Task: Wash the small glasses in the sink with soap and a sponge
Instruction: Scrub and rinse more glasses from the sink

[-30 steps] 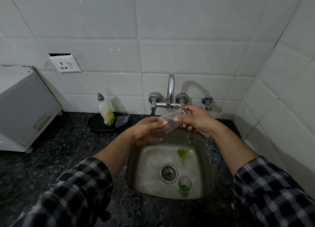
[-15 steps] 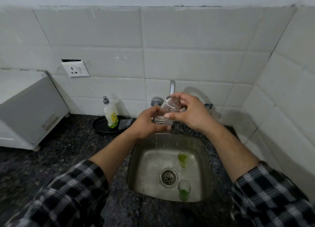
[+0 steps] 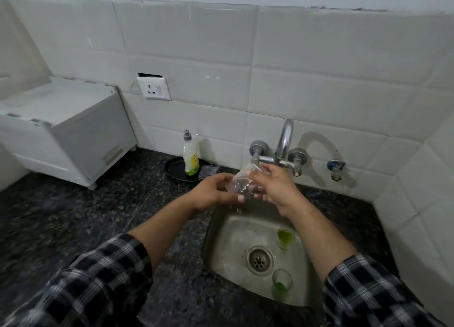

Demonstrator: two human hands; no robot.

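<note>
A small clear glass is tilted on its side under the tap, above the back left of the steel sink. My left hand grips its base end and my right hand holds its rim end. Water drips from it. Two small glasses with green liquid stand in the sink, one right of the drain, one near the front wall. A soap bottle and a dark sponge sit left of the tap.
The bottle stands on a black tray on the dark granite counter. A white appliance stands at the left. A wall socket is above the tray. White tiled walls close the back and right side.
The glass went from upright in front of the tap to tilted sideways and lower. Both hands kept hold of it. The view shifted left.
</note>
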